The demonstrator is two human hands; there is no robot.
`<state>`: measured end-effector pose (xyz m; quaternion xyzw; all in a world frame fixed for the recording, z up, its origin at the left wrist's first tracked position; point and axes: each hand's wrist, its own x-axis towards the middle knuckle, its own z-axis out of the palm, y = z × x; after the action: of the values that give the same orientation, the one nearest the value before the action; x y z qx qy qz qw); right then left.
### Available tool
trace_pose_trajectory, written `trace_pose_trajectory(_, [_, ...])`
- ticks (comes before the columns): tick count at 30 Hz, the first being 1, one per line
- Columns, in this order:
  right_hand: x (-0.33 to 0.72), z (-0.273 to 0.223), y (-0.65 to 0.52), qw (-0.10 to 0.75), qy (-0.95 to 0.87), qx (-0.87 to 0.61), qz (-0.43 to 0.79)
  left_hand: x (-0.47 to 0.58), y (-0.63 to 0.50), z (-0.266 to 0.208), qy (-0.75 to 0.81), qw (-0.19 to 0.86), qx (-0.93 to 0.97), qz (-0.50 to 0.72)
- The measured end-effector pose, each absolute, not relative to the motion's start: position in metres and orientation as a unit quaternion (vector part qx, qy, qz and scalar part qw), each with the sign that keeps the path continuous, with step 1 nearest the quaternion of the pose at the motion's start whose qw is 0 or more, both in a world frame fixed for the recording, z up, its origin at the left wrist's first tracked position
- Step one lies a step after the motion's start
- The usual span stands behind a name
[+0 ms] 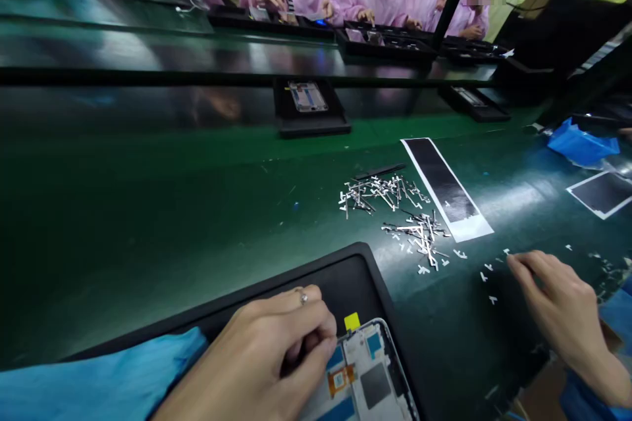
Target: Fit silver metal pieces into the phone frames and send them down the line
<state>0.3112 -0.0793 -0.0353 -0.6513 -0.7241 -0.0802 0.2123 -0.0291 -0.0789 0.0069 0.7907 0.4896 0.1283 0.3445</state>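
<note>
My left hand [266, 348], with a ring on one finger, is over the left part of an opened phone frame [390, 375]. Its fingers are curled with the thumb against them, and whatever they may hold is hidden. The frame lies in a black tray [363, 276]; a yellow tab [351, 321] sticks up at its top edge and an orange flex cable [340, 379] crosses it. At the right, my right hand [557, 309] pinches a small white strip [507, 252] between thumb and finger, just above the green table. Similar white bits [484, 276] lie beside it.
Two piles of small metallic strips [380, 194] lie ahead, with black tweezers [380, 171] behind them. A black-and-white sheet [444, 184] is right of the piles. Farther off, another tray [316, 125] holds a phone frame. Co-workers in pink sit across the line [296, 59].
</note>
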Motion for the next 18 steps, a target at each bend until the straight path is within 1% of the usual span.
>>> trace_pose_trajectory(4, [0.323, -0.041, -0.085, 0.158, -0.745, -0.63, -0.153, -0.024, -0.084, 0.002, 0.488, 0.279, 0.805, 0.188])
trace_pose_trajectory(7, [0.306, -0.036, -0.089, 0.154, -0.763, -0.6, -0.183, -0.021, -0.087, 0.0, 0.479, 0.213, 0.82, 0.231])
trace_pose_trajectory(9, [0.285, -0.03, -0.093, 0.171, -0.787, -0.565, -0.18, -0.02, -0.087, -0.001, 0.463, 0.188, 0.834, 0.232])
trace_pose_trajectory(12, [0.247, -0.019, -0.102, 0.202, -0.844, -0.479, -0.135, -0.018, -0.088, 0.0, 0.445, 0.169, 0.851, 0.223])
trace_pose_trajectory(14, [0.224, -0.013, -0.108, 0.172, -0.887, -0.414, -0.106, -0.017, -0.088, 0.0, 0.447, 0.15, 0.852, 0.227])
trace_pose_trajectory(16, [0.205, -0.011, -0.115, 0.14, -0.918, -0.355, -0.105, -0.016, -0.088, -0.001, 0.45, 0.126, 0.851, 0.239])
trace_pose_trajectory(18, [0.191, -0.014, -0.122, 0.147, -0.929, -0.318, -0.116, -0.016, -0.087, -0.001, 0.445, 0.107, 0.854, 0.247])
